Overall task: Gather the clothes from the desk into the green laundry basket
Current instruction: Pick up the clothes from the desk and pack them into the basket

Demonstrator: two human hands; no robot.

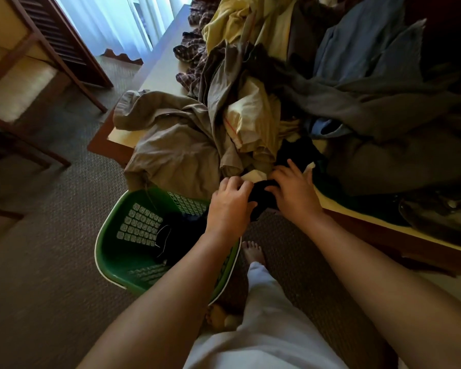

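A big heap of clothes covers the desk [160,73]: a khaki garment [171,137] hangs over its near edge, with pale yellow cloth [253,121], grey pieces [357,102] and a blue one [370,41] behind. My left hand [230,206] and my right hand [294,190] both grip a black garment [262,198] at the desk's front edge, just above the rim of the green laundry basket [109,251]. The basket stands on the carpet under my left arm, with dark clothes [181,235] lying inside it.
A wooden chair [32,83] with a cream cushion stands at the left. Sheer curtains [104,22] hang at the back. A dark shoe-like object [442,217] lies on the desk at the right. My bare feet and pale trousers [264,328] are beside the basket.
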